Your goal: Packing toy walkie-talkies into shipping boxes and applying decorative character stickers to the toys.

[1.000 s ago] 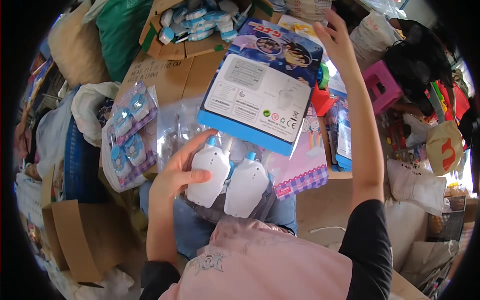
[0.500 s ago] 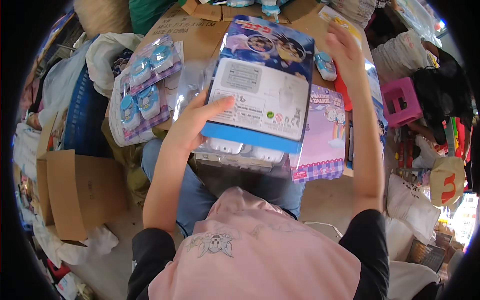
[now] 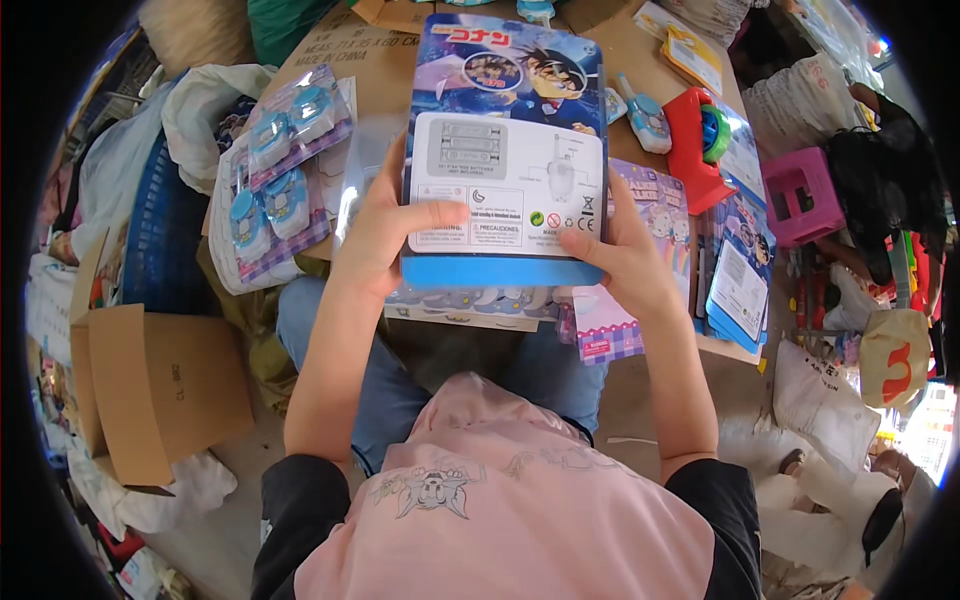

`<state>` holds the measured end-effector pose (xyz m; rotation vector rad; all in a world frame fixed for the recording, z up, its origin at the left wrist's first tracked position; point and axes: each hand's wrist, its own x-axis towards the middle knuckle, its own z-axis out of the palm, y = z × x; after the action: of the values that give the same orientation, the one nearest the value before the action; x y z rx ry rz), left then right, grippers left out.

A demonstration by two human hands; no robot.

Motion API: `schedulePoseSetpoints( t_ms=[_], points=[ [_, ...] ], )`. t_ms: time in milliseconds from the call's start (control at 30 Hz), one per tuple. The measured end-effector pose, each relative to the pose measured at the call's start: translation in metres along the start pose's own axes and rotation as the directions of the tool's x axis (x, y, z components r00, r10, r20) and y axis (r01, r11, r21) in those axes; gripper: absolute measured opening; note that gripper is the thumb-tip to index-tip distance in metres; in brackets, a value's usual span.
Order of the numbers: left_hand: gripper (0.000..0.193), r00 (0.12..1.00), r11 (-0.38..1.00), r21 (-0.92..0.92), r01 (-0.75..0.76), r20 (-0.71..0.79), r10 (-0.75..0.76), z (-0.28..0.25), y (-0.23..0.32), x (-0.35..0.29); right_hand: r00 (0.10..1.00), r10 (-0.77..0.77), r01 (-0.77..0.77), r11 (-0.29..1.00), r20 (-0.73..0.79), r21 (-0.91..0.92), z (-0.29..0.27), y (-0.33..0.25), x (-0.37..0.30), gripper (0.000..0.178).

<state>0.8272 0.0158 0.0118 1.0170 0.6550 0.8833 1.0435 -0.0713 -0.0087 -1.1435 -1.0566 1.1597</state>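
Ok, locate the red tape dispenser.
In the head view, the dispenser sits on the right, beyond the right hand, between a blue toy and blue printed cards.

- From the blue-and-white printed cardboard pack [image 3: 508, 150], bare brown cardboard surface [image 3: 378, 65] leaves passage toward 10 o'clock.
- Red plastic green-wheeled dispenser [image 3: 690, 150] blocks 3 o'clock.

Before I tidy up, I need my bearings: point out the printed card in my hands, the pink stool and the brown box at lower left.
Printed card [image 3: 518, 150]: head view, on its white panel.
Pink stool [image 3: 797, 170]: head view, above its opening.
Brown box [image 3: 200, 365]: head view, on its side.
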Motion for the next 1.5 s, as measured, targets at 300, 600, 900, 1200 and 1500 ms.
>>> schedulePoseSetpoints(
  t_ms=[300, 600, 900, 1200, 1500],
  points=[
    [0.046, 0.992, 0.995, 0.011, 0.097, 0.080, -0.098, -0.007, -0.002, 0.003, 0.962, 0.260, -0.226, 0.929, -0.083, 0.292, -0.002, -0.021, -0.001, 0.067],
    [0.060, 0.981, 0.998, 0.041, 0.056, 0.182, -0.063, 0.006, -0.001, 0.006, 0.989, 0.139, -0.141, 0.990, 0.056, 0.025, -0.030, -0.013, -0.012, 0.075],
    [0.071, 0.971, 0.999, -0.024, 0.043, 0.238, -0.036, 0.012, -0.002, 0.005, 0.999, 0.037, -0.038, 0.998, -0.029, -0.041, -0.031, -0.015, -0.015, 0.093],
    [0.029, 0.973, 0.937, 0.274, -0.214, -0.023, 0.229, 0.019, -0.026, 0.016, 0.945, -0.180, 0.140, 0.977, -0.274, -0.160, -0.013, -0.015, -0.010, 0.075],
    [0.027, 0.969, 0.937, 0.340, -0.077, -0.196, 0.151, 0.018, -0.012, 0.017, 0.930, -0.205, 0.145, 0.967, -0.306, -0.208, -0.002, -0.023, -0.003, 0.070]
  ],
)
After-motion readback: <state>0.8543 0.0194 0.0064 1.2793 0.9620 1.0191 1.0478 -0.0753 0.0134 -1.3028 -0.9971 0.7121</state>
